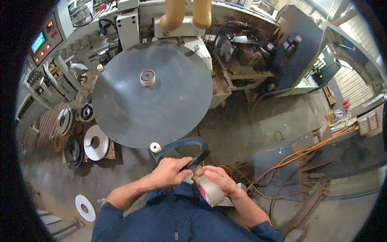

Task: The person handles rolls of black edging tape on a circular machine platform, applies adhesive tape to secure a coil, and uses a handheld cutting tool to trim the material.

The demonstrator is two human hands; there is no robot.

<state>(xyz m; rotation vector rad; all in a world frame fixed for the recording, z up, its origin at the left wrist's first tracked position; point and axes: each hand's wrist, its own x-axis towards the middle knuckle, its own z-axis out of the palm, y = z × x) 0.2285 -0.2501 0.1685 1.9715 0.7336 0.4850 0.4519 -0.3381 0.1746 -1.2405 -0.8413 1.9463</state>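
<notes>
My left hand (171,171) is closed on a dark flat strip (181,142), which bends in a loop beyond the fingers, near the front rim of a large dark round turntable (161,109). Close beside it, my right hand (221,179) grips a roll of cream masking tape (214,194) with a pinkish-red core. The fingertips of both hands come near each other between strip and roll. What the right fingertips pinch there is too small to make out. A small white roller (155,147) sits at the turntable's edge, left of the strip.
A round hub (148,78) stands up from the turntable. White coils (96,142) and black coils (73,153) lie on the floor at left. A control panel (45,38) is at upper left. Orange cables (298,155) run along the right. Machinery with ribbed hoses (173,16) stands behind.
</notes>
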